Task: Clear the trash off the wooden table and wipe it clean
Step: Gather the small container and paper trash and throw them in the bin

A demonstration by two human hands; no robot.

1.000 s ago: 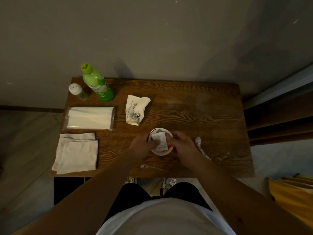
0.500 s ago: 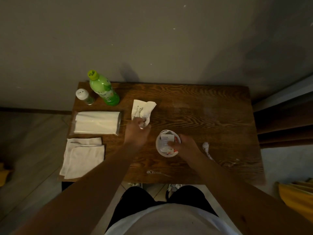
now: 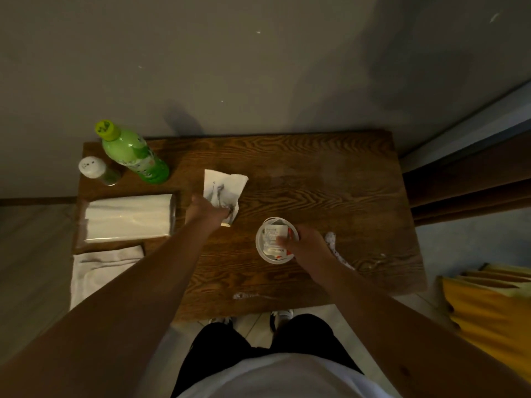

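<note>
On the wooden table (image 3: pixel 330 179) stands a white round cup (image 3: pixel 263 248) with a crumpled printed wrapper inside. My right hand (image 3: pixel 304 245) grips the cup's right rim, thumb over the wrapper. My left hand (image 3: pixel 205 211) is closed on the near end of a crushed white paper cup with a drawing (image 3: pixel 225 186), lying left of the middle. A twisted white scrap (image 3: pixel 333 244) lies just right of my right hand. A small clear scrap (image 3: pixel 244 296) sits by the front edge.
A green bottle (image 3: pixel 132 156) and a white-capped shaker (image 3: pixel 94 169) stand at the back left. A tissue pack (image 3: pixel 129 218) and a folded white cloth (image 3: pixel 97 268) lie on the left side. The wall is close behind; yellow fabric (image 3: pixel 494 311) lies right.
My left hand left the white cup, moved up and left, and closed on the crushed paper cup. My right hand stayed on the white cup.
</note>
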